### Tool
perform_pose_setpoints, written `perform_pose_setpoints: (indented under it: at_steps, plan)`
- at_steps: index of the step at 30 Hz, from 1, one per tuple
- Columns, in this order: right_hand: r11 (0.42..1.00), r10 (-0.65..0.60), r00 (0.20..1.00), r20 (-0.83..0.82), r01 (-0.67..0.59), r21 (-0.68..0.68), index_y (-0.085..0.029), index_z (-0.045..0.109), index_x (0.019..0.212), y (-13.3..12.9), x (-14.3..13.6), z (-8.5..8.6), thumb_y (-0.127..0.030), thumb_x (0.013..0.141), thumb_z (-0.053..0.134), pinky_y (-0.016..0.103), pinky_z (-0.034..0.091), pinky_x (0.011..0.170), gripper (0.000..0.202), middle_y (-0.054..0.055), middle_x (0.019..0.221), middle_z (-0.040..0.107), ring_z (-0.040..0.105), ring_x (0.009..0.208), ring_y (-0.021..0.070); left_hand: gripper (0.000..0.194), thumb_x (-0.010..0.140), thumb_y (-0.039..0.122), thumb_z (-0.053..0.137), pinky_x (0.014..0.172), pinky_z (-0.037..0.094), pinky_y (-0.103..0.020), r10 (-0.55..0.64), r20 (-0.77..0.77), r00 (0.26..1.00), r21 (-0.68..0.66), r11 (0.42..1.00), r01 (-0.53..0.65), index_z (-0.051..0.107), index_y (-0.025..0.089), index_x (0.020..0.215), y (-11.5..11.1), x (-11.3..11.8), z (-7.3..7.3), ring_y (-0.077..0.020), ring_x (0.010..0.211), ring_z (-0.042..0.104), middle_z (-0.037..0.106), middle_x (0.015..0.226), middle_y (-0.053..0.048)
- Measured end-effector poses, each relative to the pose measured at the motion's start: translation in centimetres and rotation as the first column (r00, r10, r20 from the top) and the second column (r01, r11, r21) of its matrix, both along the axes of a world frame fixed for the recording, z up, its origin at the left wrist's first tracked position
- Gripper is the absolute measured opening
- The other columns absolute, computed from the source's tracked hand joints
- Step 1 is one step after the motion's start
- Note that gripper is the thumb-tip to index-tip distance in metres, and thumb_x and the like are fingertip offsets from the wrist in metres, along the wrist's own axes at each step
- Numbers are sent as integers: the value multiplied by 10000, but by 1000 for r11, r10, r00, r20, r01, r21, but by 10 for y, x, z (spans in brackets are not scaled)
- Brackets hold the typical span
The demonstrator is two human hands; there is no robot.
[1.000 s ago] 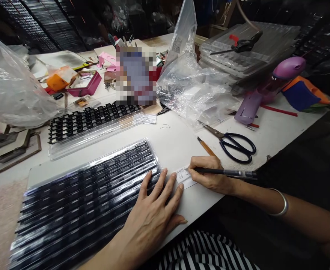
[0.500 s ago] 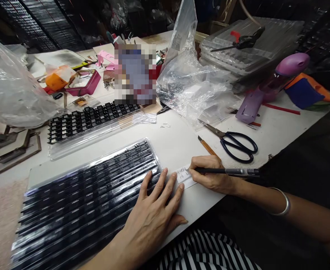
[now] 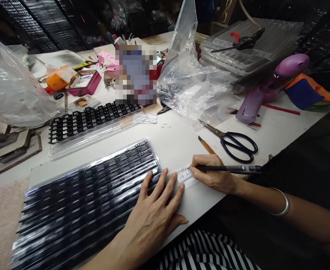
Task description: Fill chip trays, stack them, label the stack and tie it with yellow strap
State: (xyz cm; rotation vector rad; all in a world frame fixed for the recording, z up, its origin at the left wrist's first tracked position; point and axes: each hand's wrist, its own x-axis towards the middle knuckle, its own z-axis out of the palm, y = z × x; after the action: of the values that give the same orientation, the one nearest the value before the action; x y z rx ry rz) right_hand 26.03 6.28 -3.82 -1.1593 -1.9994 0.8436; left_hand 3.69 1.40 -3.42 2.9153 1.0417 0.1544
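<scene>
My right hand (image 3: 211, 173) is closed on a black pen (image 3: 229, 168), its tip hidden by my fingers at the right end of a small white paper slip (image 3: 183, 174). Dark handwriting shows on the slip. My left hand (image 3: 156, 210) lies spread, with fingertips on the slip's left edge and on the near corner of a clear tray (image 3: 88, 202) filled with rows of black parts. A wooden-handled cutter (image 3: 207, 144) rests just beyond my right hand, and scissors (image 3: 238, 144) with dark blue handles lie to its right.
Behind sits a second tray of black parts (image 3: 91, 120). Plastic bags (image 3: 193, 86) (image 3: 9, 82), a pink box (image 3: 86, 85), a purple spray bottle (image 3: 266, 90) and stacked clear trays (image 3: 249, 48) stand around the table. Small staples (image 3: 166, 125) lie mid-table.
My right hand and the pen have shifted very slightly, and the pen tip has moved a little up and right along the slip. My left hand stays in place.
</scene>
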Motion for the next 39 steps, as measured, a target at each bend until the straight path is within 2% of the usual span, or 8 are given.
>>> perform_pose_setpoints:
  at_steps: [4, 8, 21, 39]
  plan:
    - [1000, -9, 1000, 14, 9, 11, -193, 437, 622, 0, -2, 5, -119, 802, 491, 229, 304, 502, 201, -51, 559, 412, 376, 508, 82, 554, 889, 524, 415, 1098, 107, -554, -23, -22, 1000, 22, 1000, 23, 433, 216, 1349, 1, 1, 2, -331, 1359, 265, 419, 1431, -108]
    - [999, 9, 999, 37, -11, 37, -194, 430, 618, 0, -3, 7, -122, 803, 483, 232, 295, 496, 205, -51, 552, 402, 359, 500, 82, 560, 881, 534, 425, 1106, 89, -551, -1, -3, 1000, 10, 1000, 1, 431, 225, 1348, 0, 1, 1, -320, 1370, 242, 412, 1437, -96]
    - [1000, 3, 999, 42, -4, 18, -198, 434, 623, 1, -2, 5, -121, 795, 484, 238, 299, 501, 195, -49, 555, 416, 363, 504, 85, 559, 874, 528, 445, 1107, 94, -546, -7, 2, 1000, 25, 1000, 7, 440, 224, 1343, 0, 0, 2, -324, 1360, 267, 427, 1426, -104]
    - [997, 5, 997, 80, -11, 74, -203, 408, 606, -1, -2, 6, -94, 766, 480, 232, 311, 499, 207, -51, 537, 420, 380, 497, 85, 564, 866, 532, 458, 1111, 98, -543, 4, 24, 1000, 15, 1000, -4, 444, 229, 1341, -1, 1, 0, -317, 1361, 266, 425, 1428, -104]
